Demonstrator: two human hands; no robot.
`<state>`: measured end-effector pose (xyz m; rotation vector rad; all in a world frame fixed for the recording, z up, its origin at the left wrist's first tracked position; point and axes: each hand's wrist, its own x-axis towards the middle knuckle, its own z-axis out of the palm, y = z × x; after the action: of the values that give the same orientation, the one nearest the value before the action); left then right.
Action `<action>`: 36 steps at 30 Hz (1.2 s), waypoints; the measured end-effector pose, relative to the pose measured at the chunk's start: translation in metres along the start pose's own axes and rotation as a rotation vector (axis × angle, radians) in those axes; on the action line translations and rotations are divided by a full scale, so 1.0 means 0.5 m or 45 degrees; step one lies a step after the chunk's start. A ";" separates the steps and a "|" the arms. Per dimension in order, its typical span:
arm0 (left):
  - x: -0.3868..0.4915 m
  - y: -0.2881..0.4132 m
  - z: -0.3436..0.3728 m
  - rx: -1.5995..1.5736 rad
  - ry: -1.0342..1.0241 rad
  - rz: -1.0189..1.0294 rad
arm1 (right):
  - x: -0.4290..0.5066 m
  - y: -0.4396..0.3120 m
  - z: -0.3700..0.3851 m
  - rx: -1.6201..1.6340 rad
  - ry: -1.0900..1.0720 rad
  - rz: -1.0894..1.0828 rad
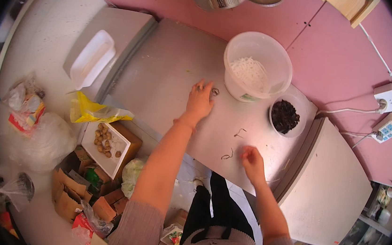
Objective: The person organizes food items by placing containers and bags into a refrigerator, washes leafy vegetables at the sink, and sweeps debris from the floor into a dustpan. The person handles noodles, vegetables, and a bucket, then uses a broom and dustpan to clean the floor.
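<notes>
My left hand rests palm down on the metal countertop, its fingers beside a small dark loop; whether it touches the loop is unclear. Over the counter's near edge, my right hand is partly curled, and its fingertips are too blurred to tell if they hold something. Just left of it lie two thin, dark, twisted strands. A translucent plastic bucket holding white shreds or noodles stands against the back. Right of it, a clear round tub contains dark, crumpled pieces.
A white tray sits on the raised surface at left. Below it are a yellow plastic bag, a foam box with brown round items and cardboard boxes. Power sockets with cables are at right.
</notes>
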<state>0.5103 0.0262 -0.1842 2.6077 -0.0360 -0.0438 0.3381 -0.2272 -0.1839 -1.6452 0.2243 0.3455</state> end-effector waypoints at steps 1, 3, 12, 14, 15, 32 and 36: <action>0.028 0.010 0.006 0.003 -0.096 0.006 | -0.046 0.012 -0.009 0.112 0.035 0.054; 0.050 -0.010 0.025 -0.029 -0.251 0.047 | -0.107 0.037 -0.024 0.152 0.102 0.255; -0.153 0.121 0.109 -0.249 -0.641 0.617 | 0.001 -0.048 -0.118 0.159 0.548 0.007; -0.161 0.134 0.102 -0.133 -0.628 0.688 | 0.030 -0.109 -0.119 0.389 0.730 0.035; -0.158 0.129 0.102 -0.060 -0.666 0.719 | 0.046 -0.119 -0.119 0.382 0.760 -0.005; -0.659 -0.096 0.079 -0.264 -0.652 0.465 | 0.325 -0.398 0.046 0.376 0.267 -0.020; -0.832 -0.184 0.022 -0.338 -0.574 -0.118 | 0.449 -0.393 0.159 0.417 0.058 -0.066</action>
<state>0.0959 0.1140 -0.2302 2.2835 -0.0646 -0.6251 0.6086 -0.1147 -0.0860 -1.3338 0.2576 0.2189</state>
